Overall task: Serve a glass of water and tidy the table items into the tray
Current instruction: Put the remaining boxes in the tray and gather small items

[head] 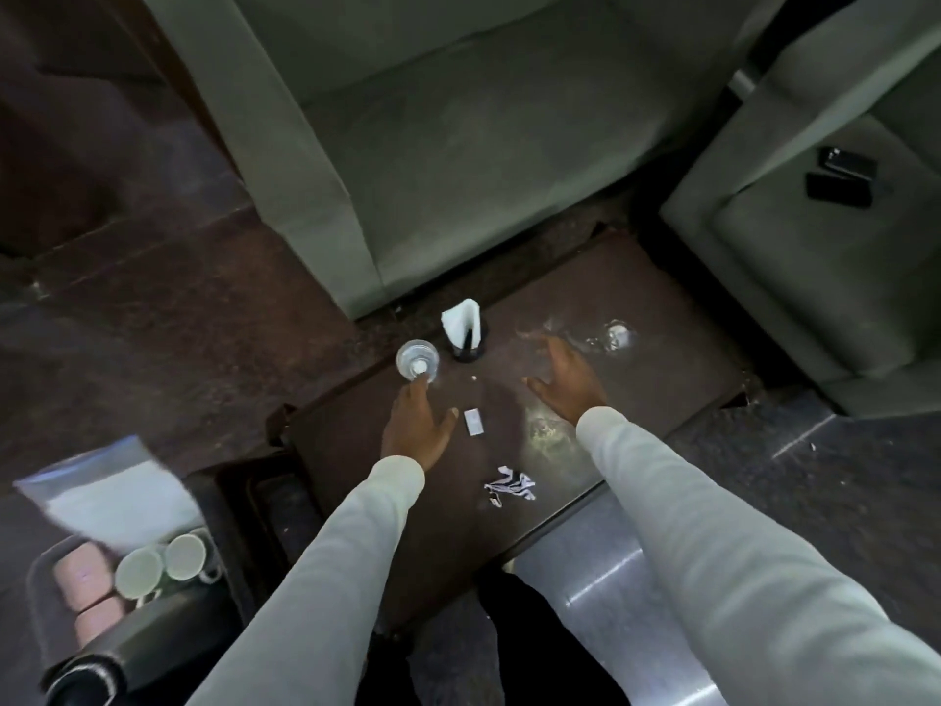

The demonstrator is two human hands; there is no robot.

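Observation:
A clear drinking glass (417, 361) stands near the far left edge of the dark brown table (662, 400). My left hand (415, 425) lies just below it, fingertips touching its base, fingers apart and not wrapped around it. My right hand (568, 379) hovers open over the table's middle, fingers spread. A black holder with a white napkin (464, 331) stands right of the glass. A small white packet (473, 423) and a crumpled striped wrapper (511, 486) lie on the table. A second clear glass object (616, 336) sits at the far right.
At lower left, a dark tray (46, 563) holds pink and pale green cups (140, 573) and a white packet. A grey sofa (458, 145) stands behind the table, an armchair (814, 247) with dark objects at right. Shiny grey floor lies at lower right.

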